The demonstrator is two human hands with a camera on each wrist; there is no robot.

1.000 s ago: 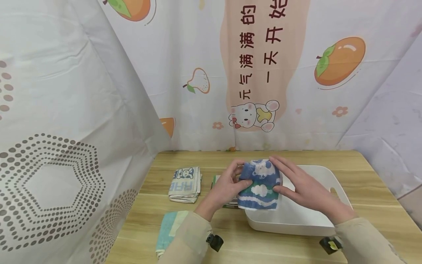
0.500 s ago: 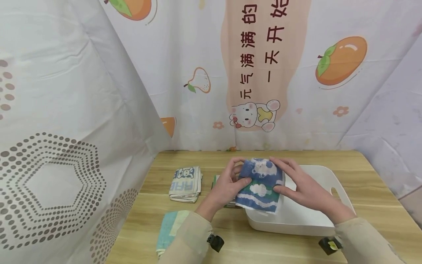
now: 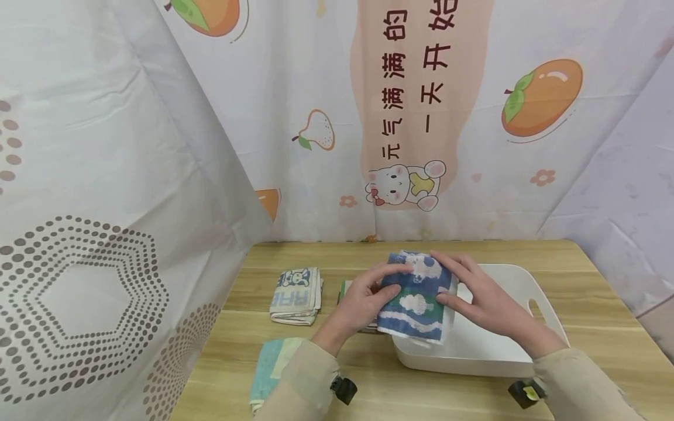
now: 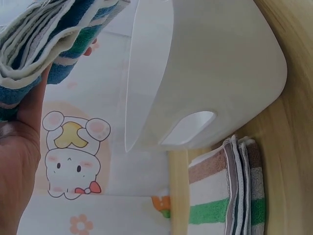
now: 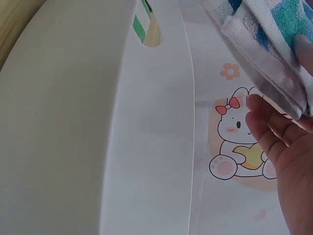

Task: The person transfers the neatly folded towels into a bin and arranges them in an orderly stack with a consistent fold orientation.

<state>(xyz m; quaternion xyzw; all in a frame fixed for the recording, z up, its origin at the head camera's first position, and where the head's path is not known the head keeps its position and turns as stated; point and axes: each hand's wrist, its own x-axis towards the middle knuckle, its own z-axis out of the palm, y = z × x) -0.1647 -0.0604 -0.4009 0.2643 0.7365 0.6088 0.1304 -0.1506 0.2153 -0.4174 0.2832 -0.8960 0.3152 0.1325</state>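
A folded blue, green and white towel is held up over the left end of a white plastic basket. My left hand grips the towel's left side, thumb and index finger on its front face. At the right edge, my right hand pinches it between thumb and fingers. The left wrist view shows many stacked layers at the end of the towel. In the right wrist view, the thumb lies against the towel, and some fingertips of the right hand extend below it.
A folded cream towel with a blue print lies at the back left of the wooden table. A teal and pale-green towel is nearer, partly behind the left sleeve. A striped towel lies beside the basket's handle end.
My left index finger has come from behind the towel onto its front upper part. The towel's lower edge has tilted slightly, and a pale layer shows at its right side. The basket is unmoved.
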